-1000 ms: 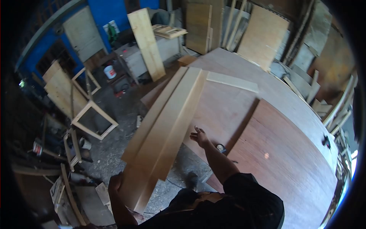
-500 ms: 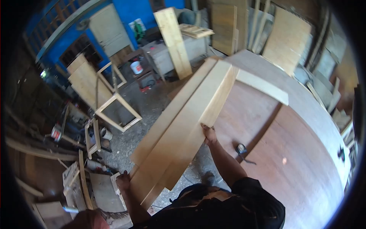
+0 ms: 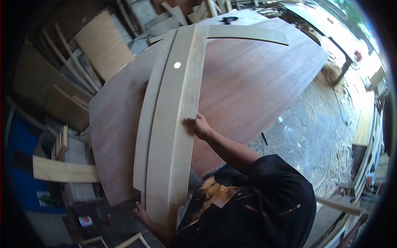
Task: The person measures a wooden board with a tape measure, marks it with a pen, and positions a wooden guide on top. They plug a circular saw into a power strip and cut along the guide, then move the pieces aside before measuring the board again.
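Observation:
A long stack of pale wooden boards (image 3: 166, 120) stretches away from my body over the large reddish plywood sheet (image 3: 248, 70). The boards overlap lengthwise, with uneven near ends. My right hand (image 3: 199, 125) grips their right edge about midway, thumb on top and fingers hidden underneath. At the near left corner, my left hand (image 3: 141, 213) is closed at the boards' edge, its fingers partly hidden. Across the far end, a shorter pale strip (image 3: 248, 33) sticks out to the right.
A dark power tool (image 3: 229, 19) lies on the sheet's far side. Panels (image 3: 103, 45) and timber lean behind on the left. A pale plank (image 3: 66, 170) and a white bucket (image 3: 85, 220) are at lower left. Debris litters the concrete floor (image 3: 306, 136) at right.
My view has swung right, and the boards have swung from over the floor to over the plywood sheet. Both hands keep their hold. The tape measure on the sheet no longer shows.

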Tool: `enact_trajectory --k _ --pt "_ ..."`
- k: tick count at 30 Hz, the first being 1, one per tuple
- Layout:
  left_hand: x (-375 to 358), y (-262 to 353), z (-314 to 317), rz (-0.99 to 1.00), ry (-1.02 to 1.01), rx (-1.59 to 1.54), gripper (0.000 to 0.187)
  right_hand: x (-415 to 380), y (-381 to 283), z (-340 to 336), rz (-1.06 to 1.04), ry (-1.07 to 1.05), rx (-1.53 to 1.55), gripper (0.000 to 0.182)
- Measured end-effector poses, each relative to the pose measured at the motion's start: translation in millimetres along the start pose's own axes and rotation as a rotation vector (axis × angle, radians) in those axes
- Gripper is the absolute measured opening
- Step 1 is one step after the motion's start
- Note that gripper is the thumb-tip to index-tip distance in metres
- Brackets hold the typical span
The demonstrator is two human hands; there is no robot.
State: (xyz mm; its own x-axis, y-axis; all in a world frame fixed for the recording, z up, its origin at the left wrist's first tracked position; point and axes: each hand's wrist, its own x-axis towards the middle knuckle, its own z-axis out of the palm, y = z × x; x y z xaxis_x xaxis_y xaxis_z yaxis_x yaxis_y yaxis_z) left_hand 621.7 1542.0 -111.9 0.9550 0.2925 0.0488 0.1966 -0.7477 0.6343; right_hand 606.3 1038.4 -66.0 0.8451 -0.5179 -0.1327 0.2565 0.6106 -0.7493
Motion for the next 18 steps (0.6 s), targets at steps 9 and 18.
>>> enact_trajectory --k 9,18 --pt "77 218 187 0.621 -0.518 0.272 0.054 -73 -78 -197 -0.226 0.679 0.13 0.033" --pt "-66 417 270 1.154 -0.482 0.054 0.039 -53 -130 -325 -0.298 0.85 0.249 0.033"
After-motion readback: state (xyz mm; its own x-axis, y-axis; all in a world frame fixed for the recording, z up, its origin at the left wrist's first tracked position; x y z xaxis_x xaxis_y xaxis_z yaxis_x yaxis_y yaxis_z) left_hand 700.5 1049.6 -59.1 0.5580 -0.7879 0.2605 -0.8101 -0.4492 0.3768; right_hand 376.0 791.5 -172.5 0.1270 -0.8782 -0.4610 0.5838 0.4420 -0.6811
